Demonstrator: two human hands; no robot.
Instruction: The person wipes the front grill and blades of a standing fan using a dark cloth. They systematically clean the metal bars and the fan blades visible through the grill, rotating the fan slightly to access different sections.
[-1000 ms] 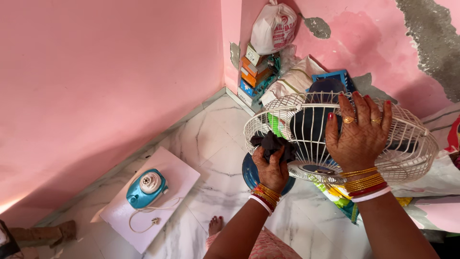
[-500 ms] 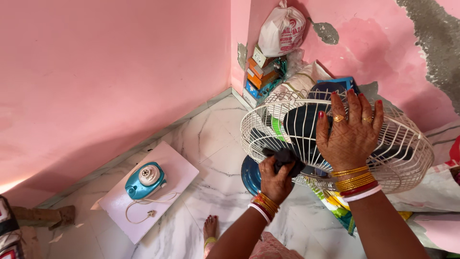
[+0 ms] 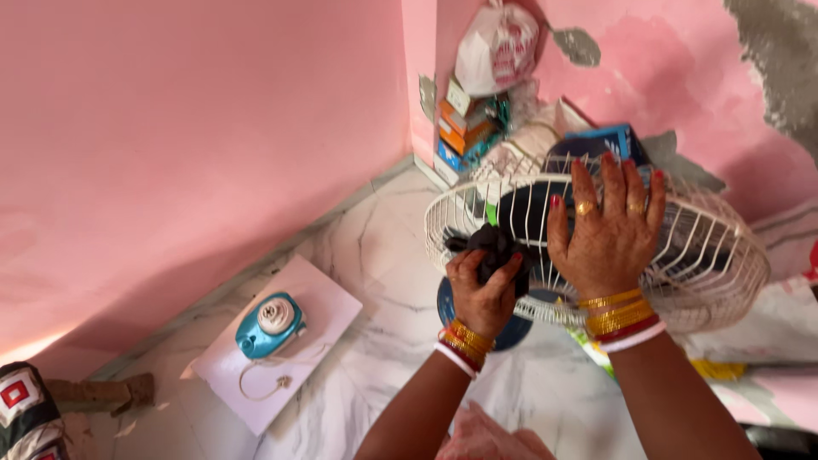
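A white wire fan guard (image 3: 716,255) sits tilted over the dark fan body, above a round blue base (image 3: 511,328). My right hand (image 3: 607,234) lies flat on top of the guard, fingers spread, rings and bangles showing. My left hand (image 3: 484,290) grips a dark crumpled cloth (image 3: 490,247) and presses it against the guard's left side.
A white board (image 3: 281,358) with a blue-and-white round device (image 3: 268,322) and a thin cord lies on the marble floor at the left. Stacked boxes (image 3: 464,128) and a hanging white bag (image 3: 496,47) fill the pink corner. A patterned fabric (image 3: 25,417) shows at the bottom left.
My left hand with the cloth has shifted slightly along the guard's left side. The view has drifted a little; my right hand stays flat on the guard.
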